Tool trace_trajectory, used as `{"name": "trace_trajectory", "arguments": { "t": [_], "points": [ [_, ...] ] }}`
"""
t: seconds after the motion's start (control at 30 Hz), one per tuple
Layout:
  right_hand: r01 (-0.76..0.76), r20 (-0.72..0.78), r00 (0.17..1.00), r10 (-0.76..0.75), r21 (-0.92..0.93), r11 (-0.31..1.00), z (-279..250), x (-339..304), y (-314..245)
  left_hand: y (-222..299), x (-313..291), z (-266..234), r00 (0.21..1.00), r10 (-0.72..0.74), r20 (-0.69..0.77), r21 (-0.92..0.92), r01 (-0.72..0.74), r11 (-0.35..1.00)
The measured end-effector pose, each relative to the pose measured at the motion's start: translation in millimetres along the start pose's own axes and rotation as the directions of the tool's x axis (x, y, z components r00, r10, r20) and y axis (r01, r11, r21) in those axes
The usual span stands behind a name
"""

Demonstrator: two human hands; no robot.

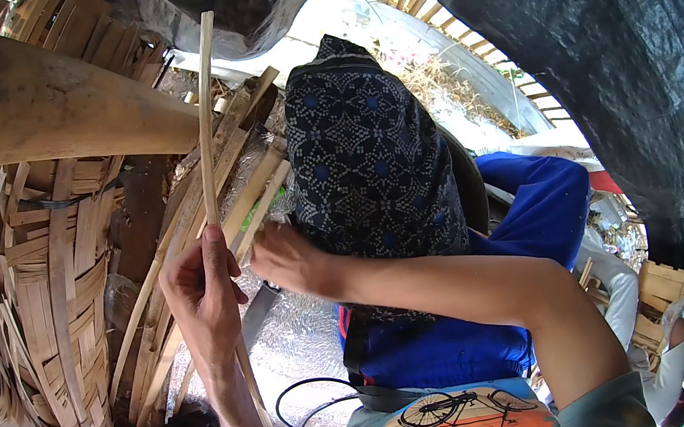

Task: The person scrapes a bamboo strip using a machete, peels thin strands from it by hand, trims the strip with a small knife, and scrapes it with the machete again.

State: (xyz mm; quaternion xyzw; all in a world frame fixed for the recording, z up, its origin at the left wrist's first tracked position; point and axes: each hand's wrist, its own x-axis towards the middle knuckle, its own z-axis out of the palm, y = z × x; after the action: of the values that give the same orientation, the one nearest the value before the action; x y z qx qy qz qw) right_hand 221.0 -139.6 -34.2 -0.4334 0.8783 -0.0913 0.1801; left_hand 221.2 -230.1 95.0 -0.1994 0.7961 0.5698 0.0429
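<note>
My left hand [208, 286] is closed round a long, thin bamboo strip [208, 114], pinching it with the thumb on top. The strip stands nearly upright; its lower end runs down past my left wrist. My right hand [284, 257] is curled into a fist just to the right of the left one, beside a patterned dark cloth [368, 155] draped over my leg. What the fist holds is hidden. Just below it shows a flat grey piece like a knife blade [258, 307]; whether my fingers grip it I cannot tell.
Bamboo strips [177, 282] lean in a pile on the left, beside large woven bamboo baskets [56, 261]. A thick bamboo pole [61, 102] crosses the upper left. Dark plastic sheeting [597, 62] hangs at the right. Another person's pale sleeve [618, 285] shows at the right.
</note>
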Motion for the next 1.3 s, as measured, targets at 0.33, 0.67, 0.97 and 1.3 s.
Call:
{"name": "trace_trajectory", "arguments": {
  "t": [0.33,0.67,0.97,1.3],
  "points": [
    [-0.278,-0.341,0.924,0.171,-0.294,0.915,22.8,13.9,14.2,3.0,-7.0,13.1,0.999,-0.033,0.019,0.037,0.032,0.999],
    [-0.069,-0.212,0.977,0.036,-0.152,0.986,-46.8,-28.3,-14.3,20.4,-6.4,7.7,0.993,0.115,0.001,0.068,-0.115,0.991],
    [-0.393,-0.234,0.804,0.547,0.482,0.783,-125.3,-214.8,94.1,30.6,-0.5,42.9,0.993,0.025,0.117,0.146,-0.042,0.988],
    [-0.394,-0.306,0.710,0.634,0.573,0.719,-76.0,-221.1,119.4,14.7,-16.3,149.7,0.925,-0.064,0.374,0.255,-0.036,0.966]
  ]
}}
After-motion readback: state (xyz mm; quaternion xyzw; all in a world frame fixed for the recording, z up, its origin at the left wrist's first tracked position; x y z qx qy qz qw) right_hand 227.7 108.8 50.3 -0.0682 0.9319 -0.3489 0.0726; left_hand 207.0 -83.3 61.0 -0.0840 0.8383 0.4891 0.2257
